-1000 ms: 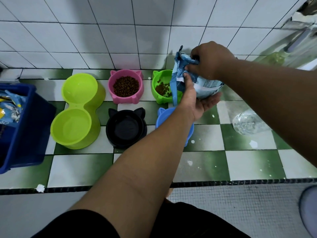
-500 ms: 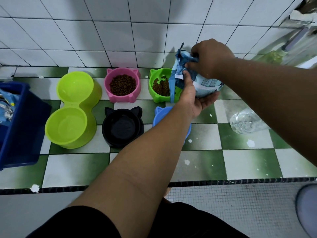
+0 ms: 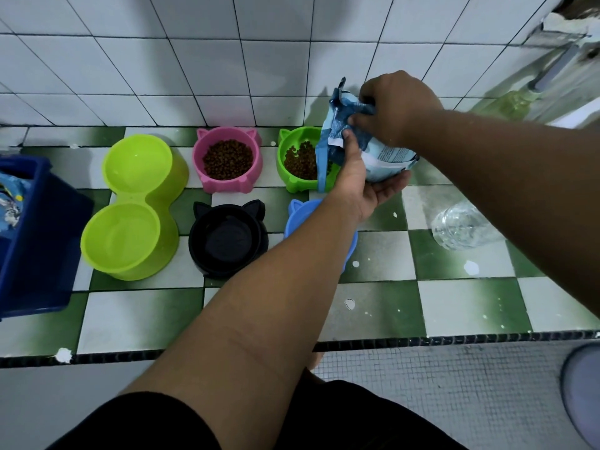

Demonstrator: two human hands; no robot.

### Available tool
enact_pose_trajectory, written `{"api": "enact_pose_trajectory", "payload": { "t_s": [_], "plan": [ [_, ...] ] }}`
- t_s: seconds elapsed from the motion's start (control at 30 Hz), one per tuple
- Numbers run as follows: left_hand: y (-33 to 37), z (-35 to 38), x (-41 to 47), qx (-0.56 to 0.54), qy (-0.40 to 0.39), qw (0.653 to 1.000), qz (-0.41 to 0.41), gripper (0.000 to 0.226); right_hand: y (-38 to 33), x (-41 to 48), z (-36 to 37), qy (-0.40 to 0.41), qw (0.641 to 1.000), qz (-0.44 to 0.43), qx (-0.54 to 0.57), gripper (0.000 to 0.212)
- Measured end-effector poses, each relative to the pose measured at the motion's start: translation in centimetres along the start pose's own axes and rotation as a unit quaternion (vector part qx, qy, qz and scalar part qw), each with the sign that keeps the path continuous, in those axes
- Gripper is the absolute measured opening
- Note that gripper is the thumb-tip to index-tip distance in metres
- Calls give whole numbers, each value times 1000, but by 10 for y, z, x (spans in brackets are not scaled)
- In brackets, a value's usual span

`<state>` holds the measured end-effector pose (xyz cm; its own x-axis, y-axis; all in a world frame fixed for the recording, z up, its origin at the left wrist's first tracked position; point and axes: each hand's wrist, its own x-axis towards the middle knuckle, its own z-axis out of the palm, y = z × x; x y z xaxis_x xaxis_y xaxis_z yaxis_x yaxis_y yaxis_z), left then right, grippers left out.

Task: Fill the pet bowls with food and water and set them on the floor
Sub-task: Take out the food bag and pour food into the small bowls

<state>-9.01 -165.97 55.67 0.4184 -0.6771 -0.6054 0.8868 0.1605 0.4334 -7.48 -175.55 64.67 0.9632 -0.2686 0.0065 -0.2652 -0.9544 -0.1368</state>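
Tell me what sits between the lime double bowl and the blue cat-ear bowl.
The black cat-ear bowl, no food in it, stands between the lime double bowl and the blue cat-ear bowl, seen in the head view.

- Blue bowl (image 3: pixel 294 218), centre: largely covered by the left forearm (image 3: pixel 259 303); only an eared stretch of rim shows, and its contents cannot be told.
- Green bowl (image 3: pixel 292 157), upper centre: right side concealed behind the food bag (image 3: pixel 386 157) and the left hand (image 3: pixel 360 186).
- Food bag: print too small to read; its top is bunched inside the right hand (image 3: pixel 396 105).
- Clear bottle (image 3: pixel 461 228), right of centre: far end hidden behind the right forearm (image 3: pixel 519 177).
- Blue crate (image 3: pixel 32 238), left edge: cropped by the frame; the packets (image 3: pixel 9 203) inside are only partly visible.
- Pale rounded object (image 3: pixel 584 394), lower right corner: cropped, unidentifiable.
- Yellowish object (image 3: pixel 513 105), upper right: blurred.
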Motion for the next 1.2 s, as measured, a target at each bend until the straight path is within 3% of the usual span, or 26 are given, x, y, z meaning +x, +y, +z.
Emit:
{"api": "enact_pose_trajectory", "payload": {
  "t_s": [0.27,0.7,0.93,1.2],
  "plan": [
    [-1,-6,-4,38,5,999,2,100,5,-7,5,2,1000,10,23,28],
    [8,3,-32,131,10,991,21,82,1,-40,-13,65,992,73,86,23],
    [25,-14,-74,185,-1,981,59,79,-34,-68,-26,123,979,95,132,30],
    [14,-68,-136,168,6,983,70,74,-102,-108,-18,110,981,60,146,29]
  ]
}}
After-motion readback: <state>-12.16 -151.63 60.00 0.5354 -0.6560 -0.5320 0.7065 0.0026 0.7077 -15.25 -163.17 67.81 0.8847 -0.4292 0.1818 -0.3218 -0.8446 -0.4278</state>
